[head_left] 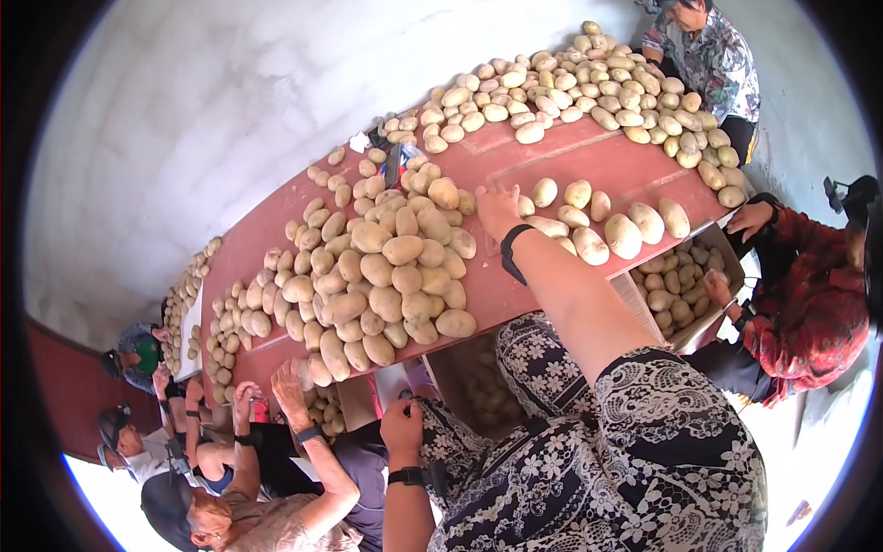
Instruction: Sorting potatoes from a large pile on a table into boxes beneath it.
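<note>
several potatoes beside right hand

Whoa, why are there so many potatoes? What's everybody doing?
People are gathered around a long reddish table heaped with potatoes. The person wearing the camera stretches the right hand out flat over the table, beside a short row of loose potatoes. Their left hand is down at the table's near edge, closed on something I can't make out. A cardboard box at the table's edge already holds potatoes, and other people's hands reach in from the sides.
</note>
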{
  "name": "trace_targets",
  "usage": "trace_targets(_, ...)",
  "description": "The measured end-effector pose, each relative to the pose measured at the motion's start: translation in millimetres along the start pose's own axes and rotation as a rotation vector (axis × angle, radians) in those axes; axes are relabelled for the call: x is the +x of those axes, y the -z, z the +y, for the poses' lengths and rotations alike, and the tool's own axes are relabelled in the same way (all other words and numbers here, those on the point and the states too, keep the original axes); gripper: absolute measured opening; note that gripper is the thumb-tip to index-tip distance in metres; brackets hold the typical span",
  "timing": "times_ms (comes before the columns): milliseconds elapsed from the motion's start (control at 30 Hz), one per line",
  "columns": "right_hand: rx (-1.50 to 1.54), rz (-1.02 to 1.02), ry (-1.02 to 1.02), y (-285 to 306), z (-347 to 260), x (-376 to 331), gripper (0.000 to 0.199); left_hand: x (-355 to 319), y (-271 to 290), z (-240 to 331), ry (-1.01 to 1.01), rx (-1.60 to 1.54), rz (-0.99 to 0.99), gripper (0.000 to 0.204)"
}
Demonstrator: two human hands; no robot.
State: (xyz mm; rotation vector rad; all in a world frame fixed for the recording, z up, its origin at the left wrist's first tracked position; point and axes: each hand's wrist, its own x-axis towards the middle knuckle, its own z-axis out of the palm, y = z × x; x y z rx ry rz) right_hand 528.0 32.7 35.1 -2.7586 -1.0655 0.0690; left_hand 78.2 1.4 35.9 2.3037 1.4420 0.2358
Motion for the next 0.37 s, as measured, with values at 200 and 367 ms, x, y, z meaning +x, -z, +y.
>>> trace_targets(200, -0.017, 0.040, 0.148, 3.4, 8.1, -12.9, 0.035, 3.2, -2.1, 2.8, 0.000, 0.006, -0.024, 0.024)
trace_targets(367, 0.247, -0.026, -0.001, 14.4, 19.9, 4.5, 0.061, 6.0, -5.1, 6.6, -0.002, 0.021, -0.043, 0.024)
